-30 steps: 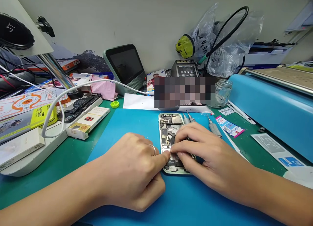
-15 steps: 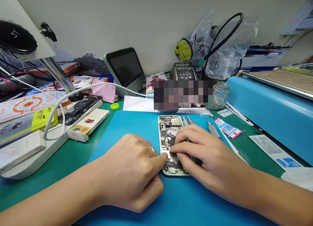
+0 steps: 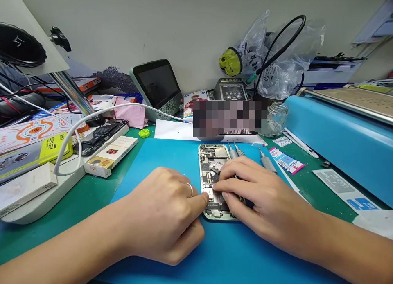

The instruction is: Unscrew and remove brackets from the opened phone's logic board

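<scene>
- Opened phone (image 3: 215,169) — back off, boards and connectors showing. It lies flat on the blue mat (image 3: 159,153), long axis running 12 to 6, near the mat's centre.
- Left hand (image 3: 166,214) — at 8 o'clock from the phone, resting on the mat with the fingers curled under and a ring on one finger. We see a fingertip pressed against the phone's left edge low down; we cannot tell whether it actually grips anything.
- Right hand (image 3: 260,198) — at 4 o'clock from the phone, fingers laid over its lower half, tips meeting the left hand's. We cannot tell whether a tool is pinched beneath them.
- Two screwdrivers (image 3: 233,149) at 1 o'clock, just beside the phone's top corner; a third screwdriver (image 3: 267,163) lies at 2 o'clock, further out.
- Stickers (image 3: 287,161) at 2 o'clock, off the mat's edge.
- Glass jar (image 3: 278,119), upright, at 1 o'clock, well apart.
- Smart display (image 3: 156,87) at 11 o'clock, against the wall.
- Green cap (image 3: 144,133) and carton (image 3: 111,155) at 10 o'clock.
- Blue machine (image 3: 337,140) at 3 o'clock.
</scene>
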The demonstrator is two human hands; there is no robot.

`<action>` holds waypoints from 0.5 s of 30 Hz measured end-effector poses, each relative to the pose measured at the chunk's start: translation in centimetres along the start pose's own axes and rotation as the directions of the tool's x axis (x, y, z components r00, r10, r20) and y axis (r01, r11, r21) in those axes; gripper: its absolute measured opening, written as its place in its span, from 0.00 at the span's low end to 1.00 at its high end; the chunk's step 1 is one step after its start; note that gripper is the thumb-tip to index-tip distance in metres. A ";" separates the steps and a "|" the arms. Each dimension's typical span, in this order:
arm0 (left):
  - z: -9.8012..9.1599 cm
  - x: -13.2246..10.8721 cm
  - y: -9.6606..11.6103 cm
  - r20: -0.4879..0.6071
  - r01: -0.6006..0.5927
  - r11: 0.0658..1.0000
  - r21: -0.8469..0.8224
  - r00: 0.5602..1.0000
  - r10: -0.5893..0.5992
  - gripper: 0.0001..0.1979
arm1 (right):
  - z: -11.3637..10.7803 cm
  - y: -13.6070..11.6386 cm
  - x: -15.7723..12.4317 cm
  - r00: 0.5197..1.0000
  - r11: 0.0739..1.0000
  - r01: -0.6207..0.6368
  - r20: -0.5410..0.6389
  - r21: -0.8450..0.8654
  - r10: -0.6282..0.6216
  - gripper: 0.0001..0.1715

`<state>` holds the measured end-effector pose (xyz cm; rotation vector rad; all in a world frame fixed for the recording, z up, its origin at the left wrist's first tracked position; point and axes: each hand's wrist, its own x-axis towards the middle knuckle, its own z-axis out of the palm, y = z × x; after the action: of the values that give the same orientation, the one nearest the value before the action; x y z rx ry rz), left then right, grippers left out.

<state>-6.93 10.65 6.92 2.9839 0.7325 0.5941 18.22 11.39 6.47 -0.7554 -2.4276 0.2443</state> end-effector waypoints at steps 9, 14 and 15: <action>-0.1 0.1 0.3 -0.063 -0.028 0.999 0.015 0.998 0.029 0.11 | -0.1 0.1 -0.1 1.000 1.000 -0.004 0.004 0.012 0.004 0.14; -0.3 0.0 0.4 -0.101 -0.036 0.999 0.026 0.994 0.039 0.12 | 0.0 0.0 -0.3 1.000 1.000 -0.001 0.005 0.009 0.001 0.14; -0.3 0.0 0.3 -0.105 -0.037 0.999 0.027 0.994 0.040 0.12 | 0.0 0.0 -0.3 1.000 1.000 -0.001 0.006 0.004 0.001 0.15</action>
<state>-6.88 10.32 7.20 3.0153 0.6942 0.7547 18.39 11.22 6.30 -0.7555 -2.4313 0.2526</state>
